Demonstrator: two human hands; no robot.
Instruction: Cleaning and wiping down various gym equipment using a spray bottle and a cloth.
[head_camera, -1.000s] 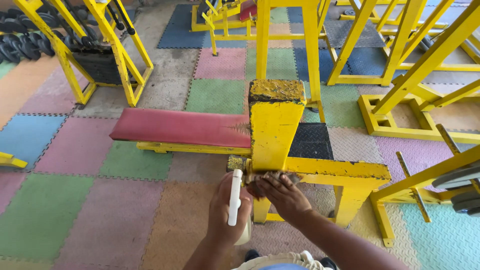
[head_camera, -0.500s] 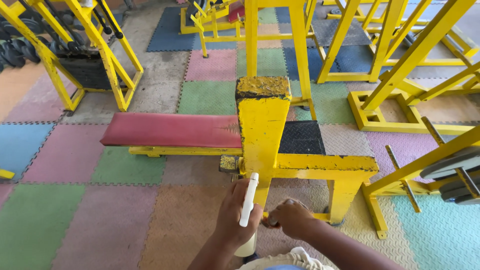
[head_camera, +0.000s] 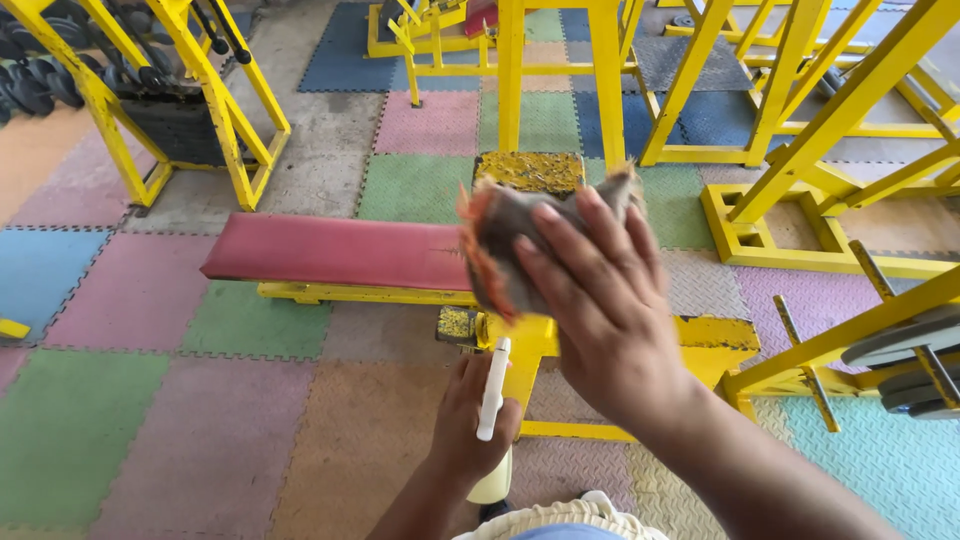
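My right hand (head_camera: 600, 300) presses a dirty grey cloth with an orange edge (head_camera: 500, 240) flat against the upright yellow post of a weight bench (head_camera: 528, 172), covering most of the post. My left hand (head_camera: 472, 420) is lower down, near my body, wrapped around a white spray bottle (head_camera: 492, 390) held upright with its nozzle pointing at the post's base. The bench has a red padded seat (head_camera: 340, 252) running to the left and a yellow steel frame (head_camera: 720, 335).
Yellow steel racks (head_camera: 790, 90) stand at the right and back. A yellow weight stand with black plates (head_camera: 150, 90) is at the upper left. Weight plates on a bar (head_camera: 905, 355) sit at the right edge. Coloured foam mats (head_camera: 150, 420) cover the floor.
My right hand has risen with the cloth from the bench's lower frame up to the face of the post. The left hand with the spray bottle has stayed nearly in place.
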